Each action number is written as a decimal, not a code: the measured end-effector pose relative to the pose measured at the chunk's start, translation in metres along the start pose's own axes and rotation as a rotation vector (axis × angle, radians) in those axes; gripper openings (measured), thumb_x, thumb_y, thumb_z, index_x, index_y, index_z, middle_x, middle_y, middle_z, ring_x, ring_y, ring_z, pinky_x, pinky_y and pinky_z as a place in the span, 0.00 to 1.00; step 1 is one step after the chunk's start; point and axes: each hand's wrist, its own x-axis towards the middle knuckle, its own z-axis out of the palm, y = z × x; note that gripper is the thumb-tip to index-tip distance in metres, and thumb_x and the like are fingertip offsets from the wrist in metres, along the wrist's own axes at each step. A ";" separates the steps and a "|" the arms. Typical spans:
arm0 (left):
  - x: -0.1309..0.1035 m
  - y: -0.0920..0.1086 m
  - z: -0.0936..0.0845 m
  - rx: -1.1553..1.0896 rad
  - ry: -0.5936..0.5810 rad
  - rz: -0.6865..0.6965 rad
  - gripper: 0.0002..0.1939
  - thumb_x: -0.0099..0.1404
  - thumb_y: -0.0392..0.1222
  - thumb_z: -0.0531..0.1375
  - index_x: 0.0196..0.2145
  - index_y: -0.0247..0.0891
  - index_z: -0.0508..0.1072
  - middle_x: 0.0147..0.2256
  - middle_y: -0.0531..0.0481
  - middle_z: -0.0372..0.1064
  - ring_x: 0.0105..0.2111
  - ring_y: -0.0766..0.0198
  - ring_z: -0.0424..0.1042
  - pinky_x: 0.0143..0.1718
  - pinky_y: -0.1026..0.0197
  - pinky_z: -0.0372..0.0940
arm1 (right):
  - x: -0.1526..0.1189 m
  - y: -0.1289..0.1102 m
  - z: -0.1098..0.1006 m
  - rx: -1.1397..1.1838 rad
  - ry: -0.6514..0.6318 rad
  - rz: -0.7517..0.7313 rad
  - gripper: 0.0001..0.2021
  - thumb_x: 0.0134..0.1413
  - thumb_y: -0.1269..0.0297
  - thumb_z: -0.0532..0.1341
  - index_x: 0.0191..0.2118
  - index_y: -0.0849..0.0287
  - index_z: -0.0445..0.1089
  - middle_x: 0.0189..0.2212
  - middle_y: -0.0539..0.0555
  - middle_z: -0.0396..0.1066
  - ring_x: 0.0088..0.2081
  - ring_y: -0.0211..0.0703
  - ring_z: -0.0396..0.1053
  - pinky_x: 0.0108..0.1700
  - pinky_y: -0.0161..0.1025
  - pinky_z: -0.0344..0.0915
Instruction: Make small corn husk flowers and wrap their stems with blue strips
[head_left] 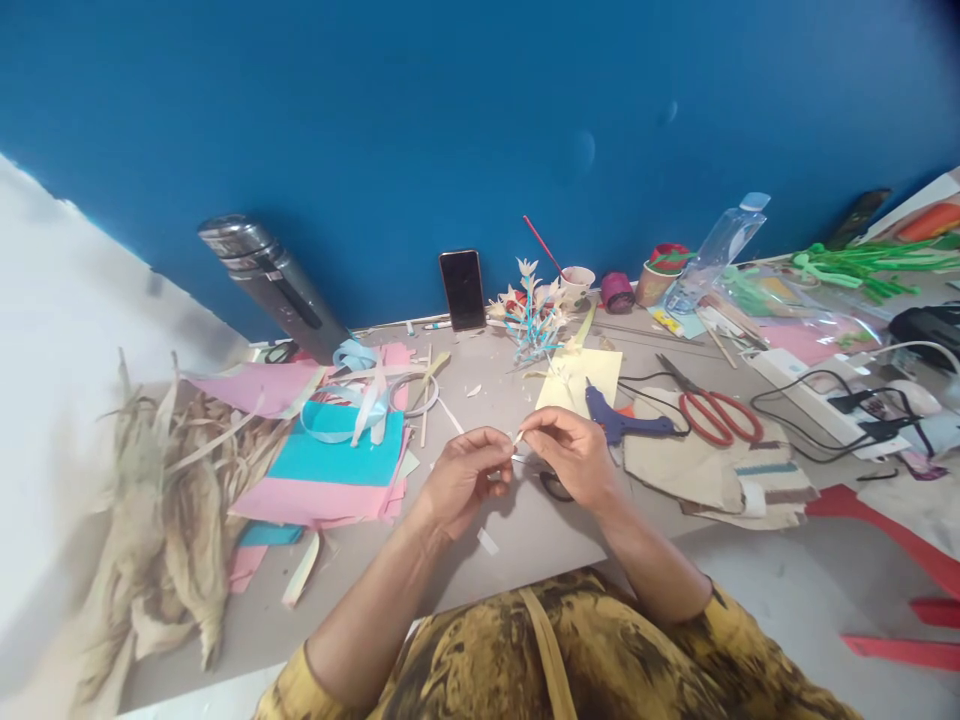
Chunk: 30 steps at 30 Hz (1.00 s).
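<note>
From where I stand, both hands meet low over the table [450, 360]. The thumb and forefinger of the right hand [571, 458] pinch a small cream sliver [518, 438], and the left hand [466, 478] has its thumb and forefinger closed on the near end; the left hand's other fingers curl loosely under. The sliver sits right between the two sets of fingertips, too small for me to tell whether it is husk or paper.

Just beyond the right fingers lies a yellow paper square [600, 368], with a blue glue gun [626, 426] beside it, near the right knuckles. Further right are red-handled scissors [720, 415] resting on folded cloth [675, 465]. Ahead of the fingertips, well apart from them, stands a spray of cream flowers on blue stems [531, 318].

What worries me is that sliver: a pinch too hard or an uneven pull could crease or tear it, and one slack fingertip would let it drop among scraps of much the same colour. If the gun is hot, which I can't tell, a knuckle drifting right could get burnt. Its black cord [795, 385] also runs off right past the scissors, so a snagging sleeve could drag it.
</note>
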 end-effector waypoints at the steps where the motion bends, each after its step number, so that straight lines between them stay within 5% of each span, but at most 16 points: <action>1: 0.000 0.000 0.001 -0.019 -0.005 -0.002 0.11 0.49 0.39 0.71 0.26 0.34 0.73 0.21 0.52 0.65 0.21 0.70 0.64 0.21 0.67 0.58 | 0.000 0.000 0.000 0.001 -0.003 -0.001 0.06 0.54 0.63 0.64 0.32 0.59 0.75 0.23 0.48 0.67 0.22 0.33 0.57 0.25 0.33 0.56; 10: -0.006 0.004 0.004 -0.116 -0.126 -0.116 0.11 0.49 0.38 0.71 0.25 0.33 0.72 0.21 0.53 0.63 0.20 0.72 0.60 0.18 0.69 0.51 | -0.001 -0.001 0.000 -0.022 -0.051 -0.099 0.05 0.56 0.64 0.63 0.34 0.58 0.75 0.30 0.52 0.72 0.28 0.37 0.66 0.31 0.35 0.62; 21: 0.000 -0.013 0.005 -0.016 0.231 0.287 0.10 0.49 0.38 0.69 0.20 0.36 0.70 0.16 0.57 0.59 0.18 0.73 0.57 0.20 0.68 0.53 | -0.009 -0.012 0.003 -0.050 0.039 0.066 0.09 0.55 0.59 0.66 0.37 0.59 0.77 0.22 0.47 0.67 0.22 0.34 0.58 0.25 0.33 0.57; 30: -0.007 -0.014 0.012 -0.172 0.106 0.055 0.13 0.46 0.39 0.72 0.24 0.33 0.72 0.20 0.55 0.62 0.19 0.73 0.58 0.18 0.69 0.52 | -0.007 0.001 0.003 -0.058 -0.001 -0.221 0.05 0.61 0.64 0.62 0.35 0.57 0.75 0.37 0.55 0.75 0.39 0.43 0.72 0.36 0.36 0.67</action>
